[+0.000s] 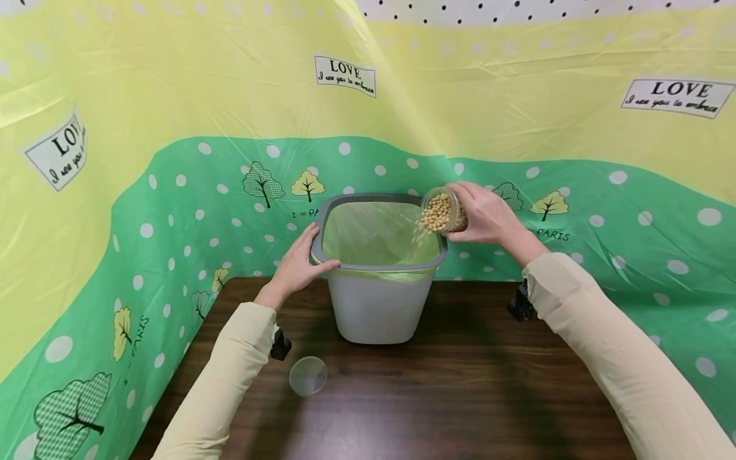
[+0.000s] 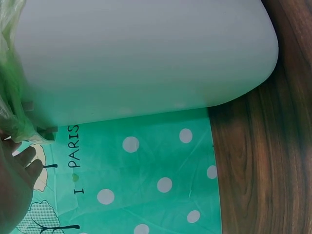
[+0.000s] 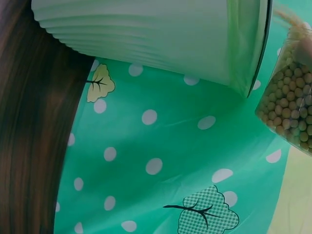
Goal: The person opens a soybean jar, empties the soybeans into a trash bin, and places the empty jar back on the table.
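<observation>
A round clear lid (image 1: pixel 308 376) lies toward the left edge of the table (image 1: pixel 471 396). Near the far edge, the left hand (image 1: pixel 295 263) rests spread, nearly straight fingers on the waste bin (image 1: pixel 379 305); above its right side, the right hand (image 1: pixel 482 214) curls around the tilted jar (image 1: pixel 454 216) of soybeans (image 1: pixel 435 214), probably stiff, slippery, best held mid-body.

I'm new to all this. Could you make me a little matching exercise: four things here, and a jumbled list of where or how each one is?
1. Clear jar of round tan beans
2. White bin with a grey rim
3. Thin round clear disc
4. The person's left hand

A. Lying flat on the brown wood-grain table
B. Thumb touching the bin's rim
C. Tipped in the right hand, spilling its contents
D. Standing upright, lined with light-green film

Pairs: 1-C, 2-D, 3-A, 4-B
</observation>
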`<state>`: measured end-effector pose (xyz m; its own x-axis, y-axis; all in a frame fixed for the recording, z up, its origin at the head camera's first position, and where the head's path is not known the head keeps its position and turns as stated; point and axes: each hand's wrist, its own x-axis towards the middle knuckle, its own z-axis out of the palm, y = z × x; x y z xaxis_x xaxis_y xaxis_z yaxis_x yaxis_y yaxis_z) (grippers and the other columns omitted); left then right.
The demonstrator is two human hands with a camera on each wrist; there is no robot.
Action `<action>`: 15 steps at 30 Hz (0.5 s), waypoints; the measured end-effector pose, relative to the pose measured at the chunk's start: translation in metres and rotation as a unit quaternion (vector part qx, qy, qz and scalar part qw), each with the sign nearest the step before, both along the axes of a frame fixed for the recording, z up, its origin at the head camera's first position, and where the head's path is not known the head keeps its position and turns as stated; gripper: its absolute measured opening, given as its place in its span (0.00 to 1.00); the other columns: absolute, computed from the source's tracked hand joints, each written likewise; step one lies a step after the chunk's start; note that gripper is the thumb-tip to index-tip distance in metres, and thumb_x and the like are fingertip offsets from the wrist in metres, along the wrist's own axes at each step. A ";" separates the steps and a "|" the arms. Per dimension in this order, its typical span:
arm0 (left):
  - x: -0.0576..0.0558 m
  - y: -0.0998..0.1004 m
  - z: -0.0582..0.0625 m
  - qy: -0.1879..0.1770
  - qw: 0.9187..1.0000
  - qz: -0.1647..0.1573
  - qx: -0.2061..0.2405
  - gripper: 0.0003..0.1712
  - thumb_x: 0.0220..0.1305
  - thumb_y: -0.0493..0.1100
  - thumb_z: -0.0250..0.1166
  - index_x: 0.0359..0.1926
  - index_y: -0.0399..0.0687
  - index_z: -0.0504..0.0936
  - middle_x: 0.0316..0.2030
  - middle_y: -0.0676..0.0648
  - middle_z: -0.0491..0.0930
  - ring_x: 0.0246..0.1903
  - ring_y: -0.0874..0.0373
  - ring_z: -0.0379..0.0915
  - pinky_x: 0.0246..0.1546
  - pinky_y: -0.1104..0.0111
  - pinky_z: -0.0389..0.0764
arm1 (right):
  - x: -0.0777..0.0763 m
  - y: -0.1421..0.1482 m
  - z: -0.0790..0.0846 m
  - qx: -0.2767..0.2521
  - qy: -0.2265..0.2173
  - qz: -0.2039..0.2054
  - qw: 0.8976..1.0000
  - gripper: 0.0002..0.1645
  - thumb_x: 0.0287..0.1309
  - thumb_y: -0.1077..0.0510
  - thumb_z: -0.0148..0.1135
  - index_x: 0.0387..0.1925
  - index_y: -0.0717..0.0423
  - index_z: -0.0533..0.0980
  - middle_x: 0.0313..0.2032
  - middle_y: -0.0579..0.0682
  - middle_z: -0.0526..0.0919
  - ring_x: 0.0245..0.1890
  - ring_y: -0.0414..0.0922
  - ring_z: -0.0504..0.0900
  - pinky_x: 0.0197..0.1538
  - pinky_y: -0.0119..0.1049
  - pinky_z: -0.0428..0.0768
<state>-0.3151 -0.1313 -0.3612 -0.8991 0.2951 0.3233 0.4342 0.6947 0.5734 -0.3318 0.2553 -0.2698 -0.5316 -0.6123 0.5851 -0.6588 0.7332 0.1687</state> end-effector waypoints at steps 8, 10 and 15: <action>0.001 0.000 0.001 0.006 1.000 -0.001 -0.001 0.53 0.50 0.70 0.58 0.69 0.47 0.51 0.70 0.49 0.45 0.68 0.51 0.42 0.62 0.51 0.54 | 0.001 -0.001 0.005 0.014 0.019 0.002 1.000 0.57 0.22 0.44 0.74 0.57 0.66 0.64 0.51 0.66 0.71 0.47 0.63 0.72 0.44 0.58 0.74; 0.001 0.000 0.001 0.006 1.000 -0.001 0.000 0.53 0.50 0.70 0.58 0.69 0.47 0.51 0.70 0.49 0.45 0.67 0.51 0.43 0.62 0.51 0.54 | 0.001 -0.001 0.006 0.017 0.023 0.005 1.000 0.57 0.22 0.44 0.74 0.57 0.66 0.64 0.51 0.66 0.71 0.48 0.63 0.72 0.45 0.58 0.73; 0.001 0.000 0.001 0.006 1.000 -0.001 0.000 0.54 0.50 0.70 0.58 0.69 0.47 0.51 0.70 0.49 0.45 0.68 0.51 0.42 0.62 0.51 0.54 | 0.000 -0.001 0.008 0.025 0.035 0.016 0.999 0.56 0.22 0.45 0.73 0.57 0.67 0.64 0.50 0.66 0.71 0.48 0.62 0.72 0.46 0.57 0.73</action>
